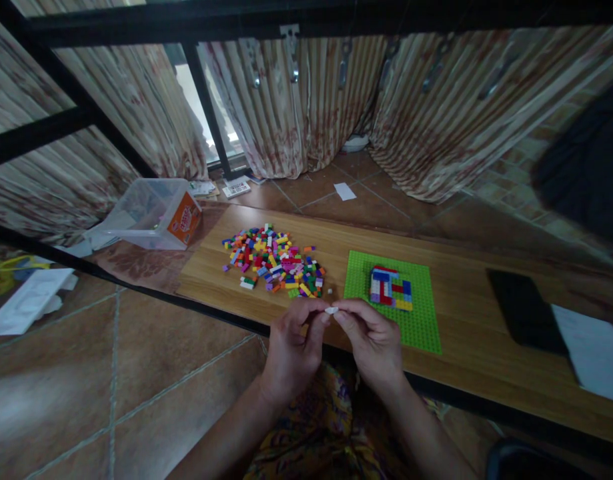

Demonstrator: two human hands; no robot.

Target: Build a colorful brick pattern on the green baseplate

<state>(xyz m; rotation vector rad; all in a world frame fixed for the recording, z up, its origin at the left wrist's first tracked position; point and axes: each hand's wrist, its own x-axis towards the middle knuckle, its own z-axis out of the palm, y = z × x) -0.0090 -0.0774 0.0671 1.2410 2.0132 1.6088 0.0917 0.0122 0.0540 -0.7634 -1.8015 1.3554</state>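
Observation:
Between the fingertips of both hands is a small white toy brick [331, 310]. My left hand [297, 340] pinches it from the left, and my right hand [371, 337] pinches it from the right, just in front of the table's near edge. Beyond my left hand lies a loose pile of coloured toy bricks [279, 261]. To the right, a green baseplate [421, 327] carries a low build of red, blue, white and yellow bricks [390, 288]. One small pale brick [329, 291] lies alone between the pile and the baseplate.
The wooden table [466, 293] holds a black flat object [526, 310] and white paper [591, 350] at the right. A clear plastic box [156, 213] with an orange label stands off the table's left end. Curtains [286, 107] hang behind a dark metal frame.

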